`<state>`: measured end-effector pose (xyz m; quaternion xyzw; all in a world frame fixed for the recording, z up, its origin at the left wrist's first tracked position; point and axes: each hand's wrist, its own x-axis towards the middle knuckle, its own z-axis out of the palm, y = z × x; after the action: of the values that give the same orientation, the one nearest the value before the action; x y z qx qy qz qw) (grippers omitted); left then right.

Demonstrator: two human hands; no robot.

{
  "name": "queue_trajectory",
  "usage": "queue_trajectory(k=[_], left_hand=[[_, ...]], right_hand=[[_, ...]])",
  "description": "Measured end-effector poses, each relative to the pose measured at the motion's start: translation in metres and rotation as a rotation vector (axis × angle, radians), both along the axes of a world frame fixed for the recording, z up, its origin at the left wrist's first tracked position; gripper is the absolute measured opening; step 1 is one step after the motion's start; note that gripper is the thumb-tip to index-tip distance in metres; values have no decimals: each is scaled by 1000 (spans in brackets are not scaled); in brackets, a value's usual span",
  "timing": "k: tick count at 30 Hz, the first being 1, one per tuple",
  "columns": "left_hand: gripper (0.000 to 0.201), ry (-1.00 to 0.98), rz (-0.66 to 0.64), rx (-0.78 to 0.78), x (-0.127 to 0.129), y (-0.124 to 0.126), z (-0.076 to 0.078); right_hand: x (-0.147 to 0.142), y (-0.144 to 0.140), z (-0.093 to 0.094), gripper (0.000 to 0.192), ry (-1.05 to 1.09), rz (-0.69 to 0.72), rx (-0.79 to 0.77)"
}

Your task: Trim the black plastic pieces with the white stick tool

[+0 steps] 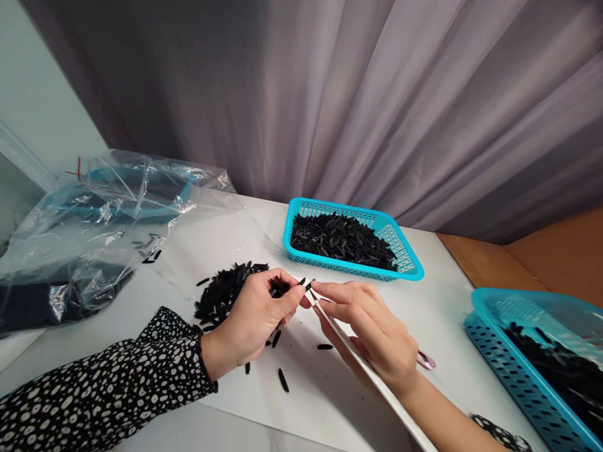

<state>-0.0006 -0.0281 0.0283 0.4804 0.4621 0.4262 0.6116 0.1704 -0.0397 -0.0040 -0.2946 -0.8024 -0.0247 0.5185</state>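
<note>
I'm looking at a white tabletop [438,282] with a blue basket [346,268] on it. In front of the basket, the right hand [377,333] is mostly closed, with a long white strip [391,400] along it. Beside it, the left hand [257,314] is curled, pinching black bits [279,287]. They look light and maybe snappy, so I'd pinch their middles softly.

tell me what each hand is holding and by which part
The left hand holds small black pieces, the gripped part hidden; the right hand holds a slim white tool near its narrow end.
</note>
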Motion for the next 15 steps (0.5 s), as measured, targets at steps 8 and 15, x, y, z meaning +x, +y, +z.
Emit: queue_trajectory(k=[8,15], left_hand=[[24,-14,10,-2,0,0,-1],[29,-56,10,-129,1,-3,6]], right_hand=[[1,-3,11,15,-263,-75,118],[0,-4,15,21,-418,-159,213]])
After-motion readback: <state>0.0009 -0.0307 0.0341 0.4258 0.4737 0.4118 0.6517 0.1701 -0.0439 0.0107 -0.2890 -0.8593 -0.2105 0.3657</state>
